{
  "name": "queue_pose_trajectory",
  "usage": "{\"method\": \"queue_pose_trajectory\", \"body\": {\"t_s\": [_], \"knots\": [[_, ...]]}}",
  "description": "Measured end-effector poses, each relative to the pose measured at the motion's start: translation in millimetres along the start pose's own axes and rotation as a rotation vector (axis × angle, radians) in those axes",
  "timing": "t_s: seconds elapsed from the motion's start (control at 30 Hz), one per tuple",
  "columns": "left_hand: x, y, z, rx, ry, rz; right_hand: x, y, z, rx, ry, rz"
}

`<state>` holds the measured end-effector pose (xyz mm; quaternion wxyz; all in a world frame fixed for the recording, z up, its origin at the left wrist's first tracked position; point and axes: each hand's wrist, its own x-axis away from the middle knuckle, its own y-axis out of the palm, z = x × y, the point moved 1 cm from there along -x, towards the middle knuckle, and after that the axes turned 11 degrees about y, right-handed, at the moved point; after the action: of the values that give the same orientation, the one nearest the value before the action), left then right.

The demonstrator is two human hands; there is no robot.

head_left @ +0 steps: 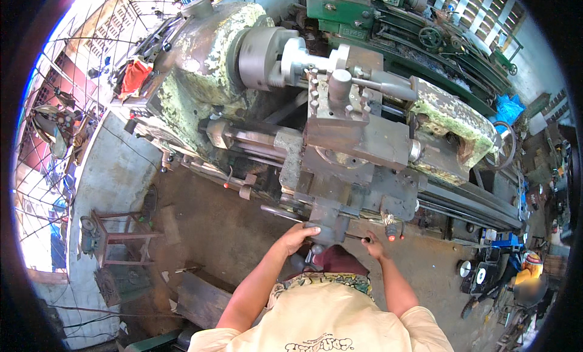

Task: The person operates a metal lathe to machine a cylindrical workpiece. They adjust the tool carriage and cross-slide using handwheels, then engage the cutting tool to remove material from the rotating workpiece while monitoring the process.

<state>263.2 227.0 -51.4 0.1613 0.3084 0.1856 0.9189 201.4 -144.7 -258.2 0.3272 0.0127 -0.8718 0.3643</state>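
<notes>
Trouble could start at the left hand [297, 238], whose thumb lies on the grey, squared metal end of the cross-slide [331, 221] at the front of the lathe; the remaining fingers are mostly hidden, so whether they grip cannot be told. If that slide travels, a finger underneath could be pinched. The right hand [375, 248] appears closed around the black knob of a thin, dark metal crank handle [358, 237], just right of the block. A slip of those fingers would leave the handle loose, and a jerk on it could shift the slide unevenly.

Farther up, the bolt-studded grey steel tool post [334, 112] sits near the silvery metal workpiece [294, 59] at the round grey chuck [255, 59]; overfeeding could jam tool against metal. Whether the chuck spins cannot be told. The loose cream T-shirt [322, 309] and the maroon cloth garment [343, 259] are near the handle and could snag. A careless reach might also knock the red-knobbed levers [390, 225] above the right hand.
</notes>
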Motion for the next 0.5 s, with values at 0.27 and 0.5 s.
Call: {"method": "queue_pose_trajectory", "body": {"t_s": [0.27, 0.5], "knots": [[3.0, 12.3, 3.7, -0.118, 0.026, 0.138, 36.8, -188.1, 14.6, -0.354, -0.037, 0.616], [8.2, 26.3, 13.1, -0.257, 0.021, 0.262, -0.1, -427.0, -144.9, -0.352, -0.521, 0.841]]}}
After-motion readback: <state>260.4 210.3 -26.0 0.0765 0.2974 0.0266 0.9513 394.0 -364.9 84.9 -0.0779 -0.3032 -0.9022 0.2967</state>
